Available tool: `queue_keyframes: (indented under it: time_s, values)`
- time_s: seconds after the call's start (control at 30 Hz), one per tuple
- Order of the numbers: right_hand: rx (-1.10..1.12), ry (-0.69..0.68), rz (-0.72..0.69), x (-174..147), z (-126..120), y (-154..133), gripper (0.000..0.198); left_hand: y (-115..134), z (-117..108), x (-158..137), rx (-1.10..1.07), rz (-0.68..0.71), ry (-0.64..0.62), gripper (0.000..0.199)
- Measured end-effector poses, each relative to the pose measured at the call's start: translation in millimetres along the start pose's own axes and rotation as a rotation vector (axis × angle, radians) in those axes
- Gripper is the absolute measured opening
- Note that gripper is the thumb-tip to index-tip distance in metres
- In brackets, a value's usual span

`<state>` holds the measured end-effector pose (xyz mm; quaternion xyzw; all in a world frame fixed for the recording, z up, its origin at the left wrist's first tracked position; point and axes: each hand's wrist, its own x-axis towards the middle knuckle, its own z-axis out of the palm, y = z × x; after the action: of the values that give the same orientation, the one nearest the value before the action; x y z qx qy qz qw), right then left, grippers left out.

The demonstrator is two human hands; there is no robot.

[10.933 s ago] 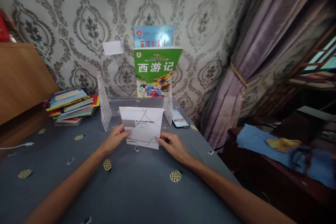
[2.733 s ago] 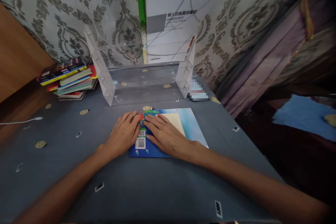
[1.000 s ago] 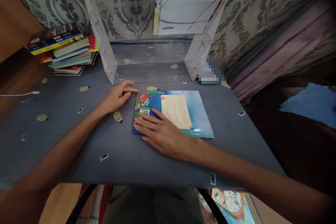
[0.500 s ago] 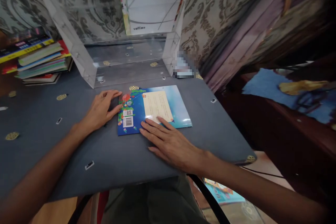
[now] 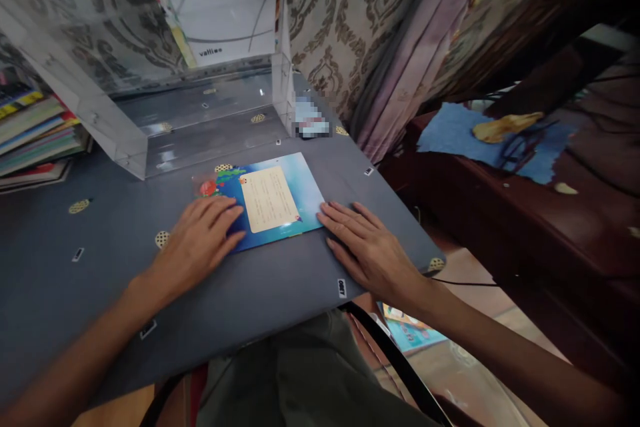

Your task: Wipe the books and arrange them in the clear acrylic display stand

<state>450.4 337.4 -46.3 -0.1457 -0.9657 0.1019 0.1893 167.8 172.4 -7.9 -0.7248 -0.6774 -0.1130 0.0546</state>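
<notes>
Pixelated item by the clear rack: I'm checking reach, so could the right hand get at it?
Probably yes: the right hand rests at the right edge of the blue book, grasping nothing, and no object seems between that hand and the pixelated item beside the clear rack.

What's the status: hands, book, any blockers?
Left hand over left end of book; right hand at its right corner. Book flat on table. Clear rack beyond, apart.

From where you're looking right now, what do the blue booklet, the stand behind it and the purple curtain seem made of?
Blue booklet: likely coated paper or card, glossy, with pale light glinting on its cover. Stand: probably clear, smooth acrylic, since it is see-through with highlights, though glass is possible. Purple curtain: fabric, perhaps slightly satiny, hanging in folds.
</notes>
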Motion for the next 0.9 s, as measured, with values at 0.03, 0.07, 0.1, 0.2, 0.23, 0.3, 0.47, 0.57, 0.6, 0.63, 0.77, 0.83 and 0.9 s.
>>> queue_keyframes:
  time_s: [0.03,0.07,0.1,0.2,0.23,0.3,0.47,0.57,0.6,0.63,0.77,0.83,0.9]
  values:
    - [0.003,0.003,0.0,0.2,-0.3,0.5,0.045,10.1,2.1,0.9,-0.006,0.029,-0.016,0.039]
    - [0.004,0.006,-0.004,0.6,-0.5,0.7,0.044,19.0,4.7,1.7,-0.003,0.052,-0.034,0.041]
    - [0.004,0.006,-0.007,1.1,-0.5,0.6,0.044,26.6,7.6,2.5,0.006,0.072,-0.047,0.042]
    - [-0.004,0.011,-0.012,2.1,0.7,-0.1,0.042,40.3,15.5,4.7,0.043,0.136,-0.048,0.041]
    - [-0.011,0.018,-0.013,2.1,1.3,-0.5,0.042,42.3,17.2,5.5,0.058,0.159,-0.037,0.04]
    - [-0.025,0.044,-0.018,1.4,2.1,-1.3,0.04,43.9,18.6,7.0,0.091,0.205,-0.008,0.039]
    - [0.015,0.153,0.022,-2.3,-0.6,-2.3,0.034,46.3,17.5,14.7,0.093,0.251,-0.024,0.038]
    - [0.035,0.194,0.057,-3.5,-3.6,-2.6,0.031,52.2,19.9,28.5,0.032,0.27,-0.085,0.038]
    - [0.036,0.202,0.052,-3.4,-4.3,-2.8,0.03,54.3,21.5,35.4,0.014,0.278,-0.104,0.038]
    - [0.034,0.209,0.044,-3.2,-4.8,-3.1,0.029,56.0,23.4,43.3,0.001,0.284,-0.121,0.039]
    - [0.025,0.226,0.005,-1.8,-5.0,-4.0,0.026,53.1,30.6,82.4,-0.003,0.28,-0.18,0.041]
    - [0.027,0.235,-0.006,-1.6,-4.6,-3.7,0.026,45.4,32.8,102.6,0.028,0.254,-0.197,0.042]
    - [0.031,0.24,-0.01,-1.9,-4.3,-3.0,0.025,36.0,33.7,119.7,0.062,0.216,-0.201,0.042]
